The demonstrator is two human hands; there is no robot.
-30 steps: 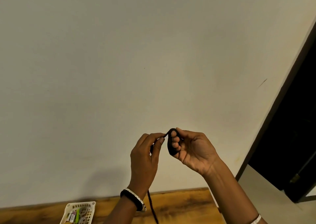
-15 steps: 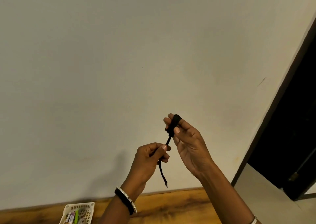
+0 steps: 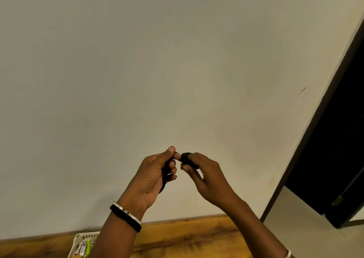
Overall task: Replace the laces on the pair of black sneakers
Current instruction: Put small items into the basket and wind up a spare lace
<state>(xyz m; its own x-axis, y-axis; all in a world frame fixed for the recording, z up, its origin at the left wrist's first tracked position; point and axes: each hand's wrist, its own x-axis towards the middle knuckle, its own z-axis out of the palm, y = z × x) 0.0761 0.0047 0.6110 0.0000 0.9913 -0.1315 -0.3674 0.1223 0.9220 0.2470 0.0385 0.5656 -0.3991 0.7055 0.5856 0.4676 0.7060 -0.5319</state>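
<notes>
Location of lace: the black lace (image 3: 186, 158) is held up in the air in front of the wall (image 3: 177, 61), above the far edge of the counter (image 3: 187, 236); it rests on nothing.
Form of lace: most of it is bunched into a small dark coil at the right hand's fingertips; whether it is wound round a finger or only pinched I cannot tell.
Left hand: the left hand (image 3: 153, 179) has fingers curled, with thumb and forefinger pinching the lace just left of the coil. A dark strip shows below in its palm, probably the loose end.
Right hand: the right hand (image 3: 206, 181) has fingers bent and closed round the coil, holding it.
Key relation: the two hands almost touch, at the same height, with the coil between them and slightly to the right. The short link of lace runs left to right; the tail runs downward through the left hand.
Nearer hand: the right hand carries the bulk, while the left has only the end.
Judgement: the next move probably involves the left hand passing or tucking the end at the coil.
Sneakers: not in view.
Other items: a white basket (image 3: 82, 240) stands on the counter at near left; a dark doorway (image 3: 334, 159) is at right.
</notes>
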